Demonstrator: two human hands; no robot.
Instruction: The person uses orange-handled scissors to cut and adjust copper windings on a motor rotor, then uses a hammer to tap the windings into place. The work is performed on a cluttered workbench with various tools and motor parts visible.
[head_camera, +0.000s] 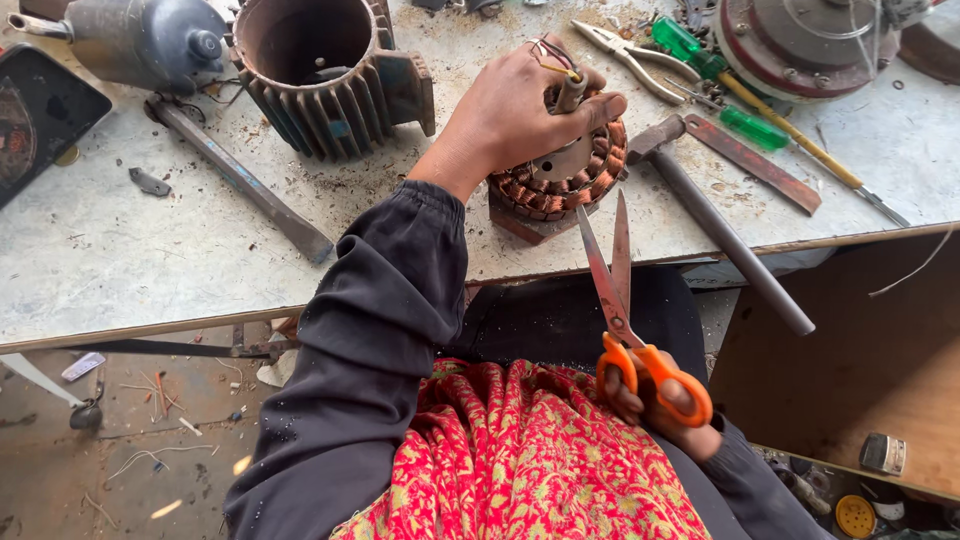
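Head view shows us our left hand wrapped tight around a round copper coil that sits on the grey table. Our right hand is closed on the orange handles of scissors, blades a little apart, pointing up at the coil beside a hammer.

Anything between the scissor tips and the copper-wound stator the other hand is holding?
Nothing; the head view shows only bare table edge between the open scissors and the stator under the left hand.
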